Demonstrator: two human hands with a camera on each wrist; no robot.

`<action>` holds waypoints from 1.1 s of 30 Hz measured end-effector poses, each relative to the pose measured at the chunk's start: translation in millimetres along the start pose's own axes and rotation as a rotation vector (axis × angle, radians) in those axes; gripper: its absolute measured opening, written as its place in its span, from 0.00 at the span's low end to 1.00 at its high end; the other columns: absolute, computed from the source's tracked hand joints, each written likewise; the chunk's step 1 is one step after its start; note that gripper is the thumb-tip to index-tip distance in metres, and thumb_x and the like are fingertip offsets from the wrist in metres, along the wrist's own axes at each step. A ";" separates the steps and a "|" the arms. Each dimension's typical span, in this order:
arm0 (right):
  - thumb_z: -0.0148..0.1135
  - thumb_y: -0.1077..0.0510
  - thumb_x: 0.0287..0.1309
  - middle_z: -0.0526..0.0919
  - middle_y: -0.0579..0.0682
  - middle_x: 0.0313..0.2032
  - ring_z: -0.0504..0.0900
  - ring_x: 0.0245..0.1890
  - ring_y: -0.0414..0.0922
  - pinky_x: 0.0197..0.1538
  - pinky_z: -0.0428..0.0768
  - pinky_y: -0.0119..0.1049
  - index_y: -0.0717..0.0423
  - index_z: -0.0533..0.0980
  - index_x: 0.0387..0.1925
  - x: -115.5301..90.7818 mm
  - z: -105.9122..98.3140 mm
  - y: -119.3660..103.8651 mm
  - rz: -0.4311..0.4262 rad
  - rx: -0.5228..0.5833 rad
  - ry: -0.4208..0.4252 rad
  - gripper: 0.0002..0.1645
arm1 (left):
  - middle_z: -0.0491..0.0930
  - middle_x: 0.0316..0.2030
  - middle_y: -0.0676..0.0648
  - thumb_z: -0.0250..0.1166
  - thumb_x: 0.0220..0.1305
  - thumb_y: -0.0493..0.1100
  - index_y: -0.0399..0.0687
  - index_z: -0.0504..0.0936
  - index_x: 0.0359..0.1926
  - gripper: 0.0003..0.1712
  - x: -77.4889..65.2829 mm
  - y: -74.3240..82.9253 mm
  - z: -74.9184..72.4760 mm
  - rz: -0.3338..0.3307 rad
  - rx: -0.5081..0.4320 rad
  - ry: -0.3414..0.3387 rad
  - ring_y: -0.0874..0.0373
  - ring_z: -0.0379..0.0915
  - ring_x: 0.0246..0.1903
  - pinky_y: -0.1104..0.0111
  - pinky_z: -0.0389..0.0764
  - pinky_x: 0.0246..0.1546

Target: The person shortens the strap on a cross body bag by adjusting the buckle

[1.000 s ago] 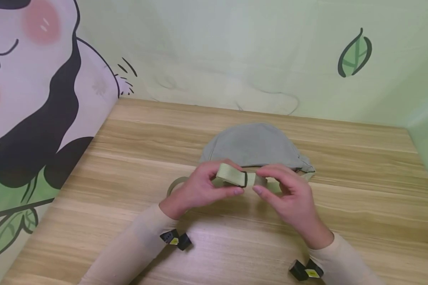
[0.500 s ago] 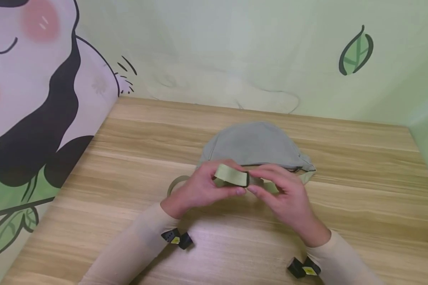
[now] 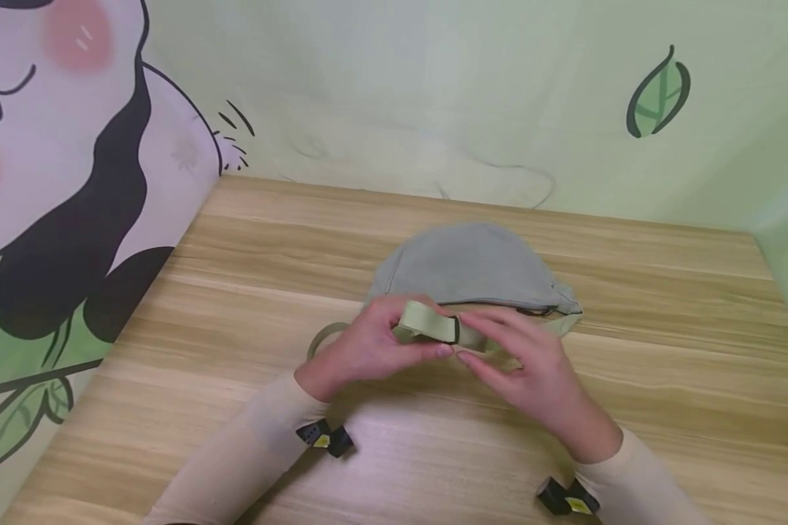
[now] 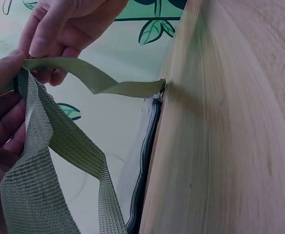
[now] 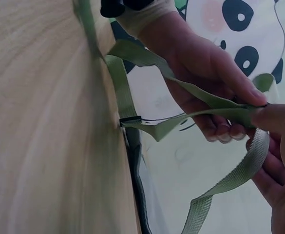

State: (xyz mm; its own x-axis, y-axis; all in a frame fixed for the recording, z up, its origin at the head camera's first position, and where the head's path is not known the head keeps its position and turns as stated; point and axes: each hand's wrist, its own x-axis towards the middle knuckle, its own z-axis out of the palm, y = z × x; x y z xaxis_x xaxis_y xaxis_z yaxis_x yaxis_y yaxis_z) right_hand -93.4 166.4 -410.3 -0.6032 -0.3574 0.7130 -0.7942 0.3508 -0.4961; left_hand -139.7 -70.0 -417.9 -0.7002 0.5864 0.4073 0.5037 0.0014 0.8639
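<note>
A grey waist bag [image 3: 466, 264] lies on the wooden table, its dark zip facing the hands. Its green webbing strap [image 3: 427, 323] is raised in front of it, doubled into a loop at a black slider buckle [image 3: 456, 329]. My left hand [image 3: 366, 344] grips the looped strap just left of the slider, thumb below. From the right, my right hand [image 3: 537, 363] holds the strap by the slider between thumb and fingers. In the right wrist view its thumb [image 5: 271, 118] lies on the webbing. Strap lengths [image 4: 76, 139] hang from the hands in the left wrist view.
A curve of strap [image 3: 325, 339] lies on the table [image 3: 236, 292] behind the left wrist. A green wall [image 3: 433, 95] printed with a panda and leaves stands along the back and left. Black wrist cameras [image 3: 325, 437] sit on both sleeves.
The right hand has slid left along the strap to the slider, and its thumb and forefinger have since spread slightly apart. The left hand keeps its grip with little movement.
</note>
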 end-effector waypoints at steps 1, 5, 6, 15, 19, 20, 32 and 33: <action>0.64 0.43 0.77 0.89 0.63 0.50 0.89 0.51 0.53 0.66 0.80 0.24 0.67 0.85 0.55 -0.3 0.7 -0.1 -0.009 -0.007 0.010 0.29 | 0.90 0.38 0.44 0.82 0.58 0.31 0.39 0.90 0.47 0.16 0.0 0.0 0.1 0.000 0.000 0.001 0.61 0.82 0.38 0.66 0.86 0.46; 0.63 0.46 0.78 0.90 0.63 0.49 0.89 0.48 0.56 0.66 0.81 0.25 0.69 0.84 0.55 -0.7 4.0 -0.5 -0.050 -0.046 0.057 0.26 | 0.91 0.39 0.44 0.81 0.58 0.31 0.39 0.90 0.48 0.16 0.0 0.5 0.6 0.001 0.001 0.001 0.61 0.83 0.39 0.67 0.86 0.48; 0.63 0.47 0.78 0.90 0.62 0.49 0.89 0.47 0.57 0.66 0.81 0.25 0.69 0.84 0.55 -0.6 4.4 -0.4 -0.056 -0.056 0.067 0.26 | 0.91 0.39 0.44 0.81 0.58 0.31 0.39 0.90 0.48 0.17 -0.1 0.5 0.5 0.000 0.001 0.003 0.61 0.83 0.40 0.67 0.86 0.48; 0.65 0.47 0.77 0.91 0.59 0.47 0.91 0.44 0.55 0.64 0.83 0.26 0.69 0.83 0.54 0.5 2.3 1.4 -0.074 -0.043 0.087 0.26 | 0.90 0.39 0.44 0.82 0.57 0.31 0.39 0.90 0.48 0.17 -0.6 0.1 -1.2 -0.025 -0.012 0.003 0.62 0.82 0.39 0.67 0.85 0.47; 0.65 0.47 0.77 0.91 0.60 0.47 0.90 0.47 0.54 0.65 0.82 0.27 0.68 0.84 0.52 3.1 1.7 1.2 -0.095 -0.022 0.069 0.25 | 0.91 0.39 0.44 0.82 0.57 0.31 0.40 0.90 0.47 0.16 0.1 0.6 -2.3 -0.033 -0.010 -0.021 0.62 0.83 0.39 0.67 0.87 0.47; 0.65 0.47 0.77 0.91 0.60 0.47 0.90 0.47 0.54 0.66 0.82 0.27 0.68 0.84 0.52 3.5 1.5 0.9 -0.096 -0.019 0.065 0.25 | 0.91 0.39 0.45 0.82 0.57 0.32 0.40 0.90 0.47 0.16 0.3 0.8 -2.4 -0.036 -0.009 -0.027 0.62 0.83 0.39 0.66 0.87 0.47; 0.65 0.44 0.76 0.90 0.59 0.51 0.89 0.53 0.52 0.68 0.80 0.27 0.66 0.81 0.58 -1.3 -0.3 1.3 0.033 0.021 -0.022 0.28 | 0.91 0.41 0.43 0.81 0.58 0.30 0.38 0.89 0.49 0.18 -0.6 -1.0 -2.9 0.008 -0.006 -0.022 0.61 0.83 0.41 0.66 0.87 0.49; 0.65 0.43 0.75 0.90 0.59 0.52 0.89 0.54 0.52 0.69 0.79 0.27 0.65 0.81 0.59 -3.0 -0.7 2.3 0.057 0.019 -0.036 0.29 | 0.91 0.41 0.42 0.81 0.58 0.29 0.37 0.89 0.49 0.18 -0.6 -1.6 -3.0 0.013 -0.008 -0.018 0.61 0.83 0.41 0.66 0.87 0.49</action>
State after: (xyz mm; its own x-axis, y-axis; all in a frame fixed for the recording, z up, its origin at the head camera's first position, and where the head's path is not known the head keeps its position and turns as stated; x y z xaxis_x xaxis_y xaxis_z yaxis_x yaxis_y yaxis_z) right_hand -93.3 168.8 -413.3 -0.6493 -0.3682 0.6654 -0.7596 0.3554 -0.5446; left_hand -141.6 -72.8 -418.6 -0.6845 0.6010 0.4127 0.5083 -0.0124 0.8611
